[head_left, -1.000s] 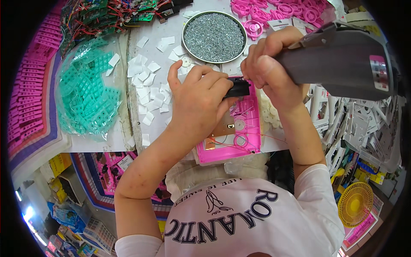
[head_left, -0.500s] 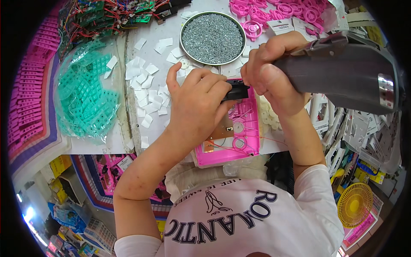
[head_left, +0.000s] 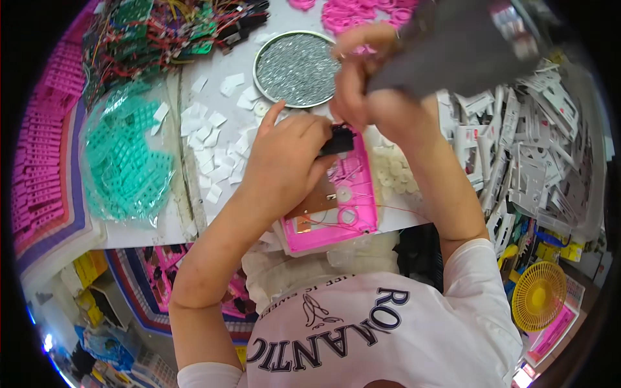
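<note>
In front of me lies a pink plastic casing (head_left: 362,194) with a brown circuit board (head_left: 317,202), thin wires and a round white part in it. At its far end, my left hand (head_left: 284,152) is closed on a small black block-shaped part (head_left: 339,142), thumb and fingers on its left side. My right hand (head_left: 381,97) grips a bulky dark grey tool (head_left: 446,55), seemingly an electric screwdriver, blurred by motion. The tool's tip is hidden behind the fingers. Just beyond my hands stands a round tin (head_left: 257,77) full of small screws (head_left: 294,68).
White paper squares (head_left: 217,155) lie left of my hands, beside a bag of turquoise keypads (head_left: 126,161). Wired circuit boards (head_left: 142,39) are heaped at far left, pink rings (head_left: 349,13) at the far side. Pale discs (head_left: 393,169) and white plastic parts (head_left: 537,142) lie at right.
The whole view has shifted slightly left. My right hand has moved left and away from me, and the tool has swung upward, its back end tilting to the far side. My left hand stays on the black part.
</note>
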The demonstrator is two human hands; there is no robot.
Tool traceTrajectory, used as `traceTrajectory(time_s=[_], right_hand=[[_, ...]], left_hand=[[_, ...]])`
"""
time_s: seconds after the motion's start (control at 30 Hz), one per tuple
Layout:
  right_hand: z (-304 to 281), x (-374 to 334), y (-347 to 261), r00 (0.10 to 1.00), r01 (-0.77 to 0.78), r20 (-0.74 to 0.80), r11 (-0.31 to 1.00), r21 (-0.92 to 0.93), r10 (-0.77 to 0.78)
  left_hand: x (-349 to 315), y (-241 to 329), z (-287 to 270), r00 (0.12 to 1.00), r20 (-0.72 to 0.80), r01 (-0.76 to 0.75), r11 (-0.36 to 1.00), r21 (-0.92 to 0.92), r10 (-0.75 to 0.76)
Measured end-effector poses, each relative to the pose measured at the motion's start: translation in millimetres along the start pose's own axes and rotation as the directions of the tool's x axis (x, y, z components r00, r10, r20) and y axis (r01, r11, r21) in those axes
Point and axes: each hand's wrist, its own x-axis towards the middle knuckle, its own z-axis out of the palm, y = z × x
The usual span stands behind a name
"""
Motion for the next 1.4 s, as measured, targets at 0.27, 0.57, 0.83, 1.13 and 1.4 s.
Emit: traceTrajectory(time_s=[0.27, 0.57, 0.83, 1.13, 1.4], right_hand=[[-135, -36, -66, 0.878, -0.471, -0.450, 0.126, -0.873, 0.163], [-114, -27, -30, 0.872, -0.365, -0.430, -0.277, -0.889, 0.233], [-136, 24, 50, 0.964, -0.247, -0.205, -0.293, -0.924, -0.167], [-6, -29, -12, 0.971, 0.210, 0.238, 0.431, -0.878, 0.013], [43, -113, 0, 0.976, -0.194, -0.218, 0.523, -0.830, 0.016]], left_hand=[[-93, 41, -139, 0.946, -0.085, 0.319, 0.944, 0.085, -0.312], [-168, 72, -163, 0.790, 0.298, 0.385, 0.812, 0.439, -0.536], [-53, 53, -41, 0.935, 0.342, -0.066, 0.994, -0.091, 0.093], [6, 12, -28, 0.819, 0.200, 0.417, 0.317, -0.852, -0.538], [-55, 56, 7, 0.788, 0.294, 0.516, 0.320, -0.795, -0.540]])
